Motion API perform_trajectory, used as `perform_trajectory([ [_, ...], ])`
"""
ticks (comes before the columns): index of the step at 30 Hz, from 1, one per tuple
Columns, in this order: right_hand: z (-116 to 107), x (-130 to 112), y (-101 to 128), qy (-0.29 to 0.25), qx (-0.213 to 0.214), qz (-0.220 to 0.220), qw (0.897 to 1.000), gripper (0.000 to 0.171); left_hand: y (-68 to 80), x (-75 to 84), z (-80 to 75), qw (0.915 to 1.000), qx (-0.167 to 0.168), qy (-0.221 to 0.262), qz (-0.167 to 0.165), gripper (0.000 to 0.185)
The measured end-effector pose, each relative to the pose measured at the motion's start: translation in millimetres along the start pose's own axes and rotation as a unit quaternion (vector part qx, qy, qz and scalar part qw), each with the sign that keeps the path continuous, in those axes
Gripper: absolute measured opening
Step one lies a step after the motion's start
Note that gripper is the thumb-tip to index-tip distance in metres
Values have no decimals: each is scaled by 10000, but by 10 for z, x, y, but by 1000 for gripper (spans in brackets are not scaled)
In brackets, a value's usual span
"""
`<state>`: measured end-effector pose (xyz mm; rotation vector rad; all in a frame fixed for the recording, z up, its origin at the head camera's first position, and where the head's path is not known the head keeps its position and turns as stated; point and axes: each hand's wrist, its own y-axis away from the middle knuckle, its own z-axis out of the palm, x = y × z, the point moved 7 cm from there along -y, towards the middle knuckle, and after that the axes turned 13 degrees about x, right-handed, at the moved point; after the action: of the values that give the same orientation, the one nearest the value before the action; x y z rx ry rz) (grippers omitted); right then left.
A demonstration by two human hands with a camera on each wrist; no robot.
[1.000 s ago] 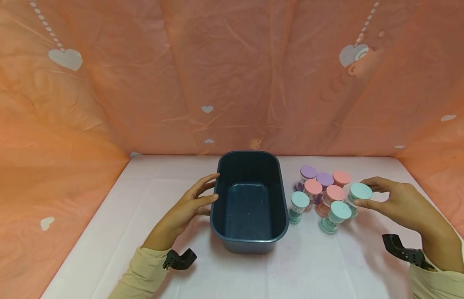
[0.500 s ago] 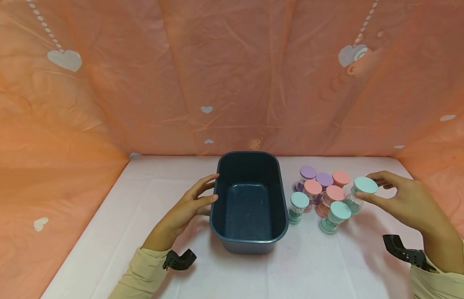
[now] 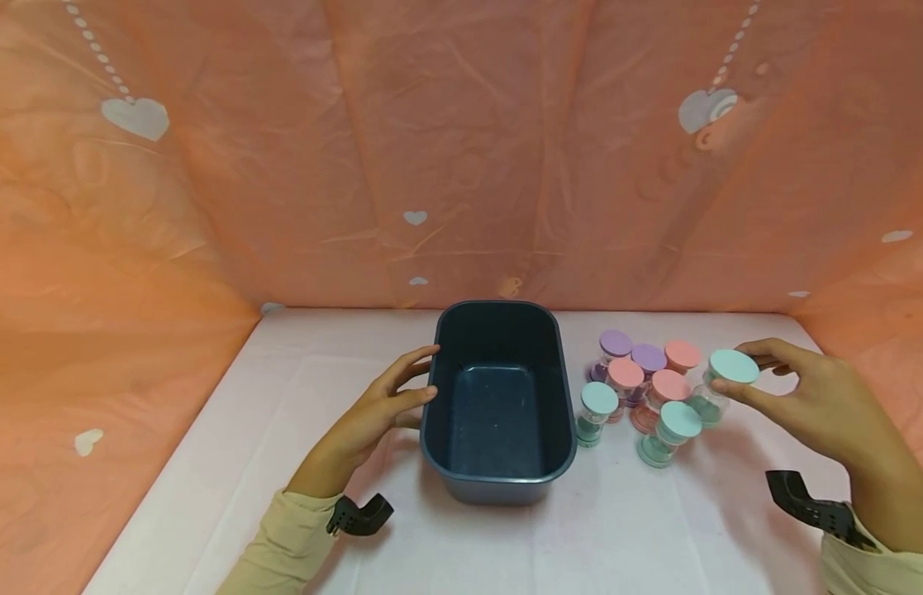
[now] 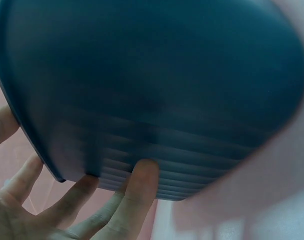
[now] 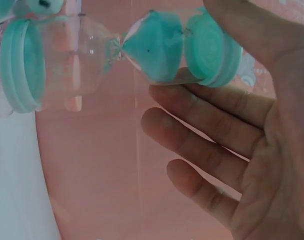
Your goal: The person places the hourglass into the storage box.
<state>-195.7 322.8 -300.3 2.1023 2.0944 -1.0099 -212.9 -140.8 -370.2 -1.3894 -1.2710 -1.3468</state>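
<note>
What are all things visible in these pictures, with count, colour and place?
rectangular bin: one, dark blue-grey, centre
mint hourglasses: three, mint green, right of the bin, one held
pink hourglasses: three, pink, same group
purple hourglasses: two, purple, back left of group
tablecloth: one, whitish, beneath bin and hourglasses
backdrop: one, orange, behind and at both sides
heart prints: several, pale, on the backdrop
wrist brackets: two, black, at the wrists
sleeves: two, beige, on forearms
left grip: one, bare, touching the bin's left rim
right grip: one, bare, pinching a mint hourglass
</note>
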Motion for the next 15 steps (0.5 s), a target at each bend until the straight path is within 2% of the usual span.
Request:
perform_trajectory([
  [9, -45, -165, 28, 119, 64, -268, 9995, 44, -2, -1, 7, 10000, -9, -34, -6, 59],
  [15, -101, -210, 30, 153, 315, -312, 9989, 45, -3, -9, 6, 10000, -22, 4, 13, 59],
])
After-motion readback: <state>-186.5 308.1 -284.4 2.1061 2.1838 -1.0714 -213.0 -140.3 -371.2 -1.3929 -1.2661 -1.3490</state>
